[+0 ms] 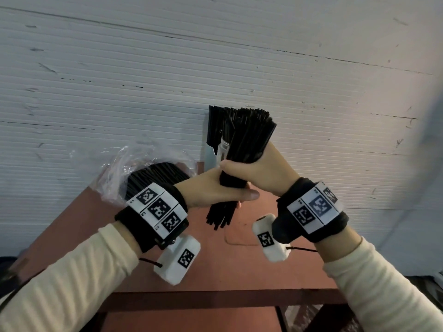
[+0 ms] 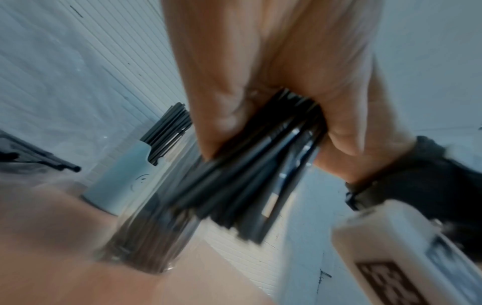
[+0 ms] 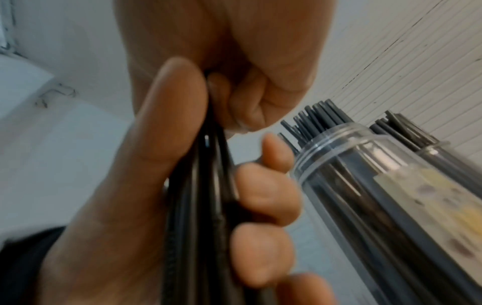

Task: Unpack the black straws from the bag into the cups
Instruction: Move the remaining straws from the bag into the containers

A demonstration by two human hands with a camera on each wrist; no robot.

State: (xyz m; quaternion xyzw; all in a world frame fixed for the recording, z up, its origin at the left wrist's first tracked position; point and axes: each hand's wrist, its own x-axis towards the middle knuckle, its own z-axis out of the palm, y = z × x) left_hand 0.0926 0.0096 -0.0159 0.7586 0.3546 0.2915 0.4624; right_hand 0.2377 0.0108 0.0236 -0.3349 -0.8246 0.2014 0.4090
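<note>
Both hands hold one thick bundle of black straws point(image 1: 248, 137) upright over the table. My left hand point(image 1: 215, 190) grips its lower part, thumb across the front. My right hand point(image 1: 256, 168) is wrapped round it just above. The straw ends fan out below my left hand. Behind the bundle stands a light-blue cup point(image 1: 209, 153) holding straws, and beside it a clear cup point(image 1: 224, 147), also with straws point(image 3: 326, 115). The clear plastic bag point(image 1: 148, 164) with more black straws lies at the left. The left wrist view is blurred and shows the bundle point(image 2: 260, 175) and both cups point(image 2: 122, 175).
The reddish-brown table point(image 1: 215, 267) stands against a white ribbed wall point(image 1: 215, 68). Its front edge runs below my wrists. The bag lies at its left rear corner and the cups stand at the back by the wall.
</note>
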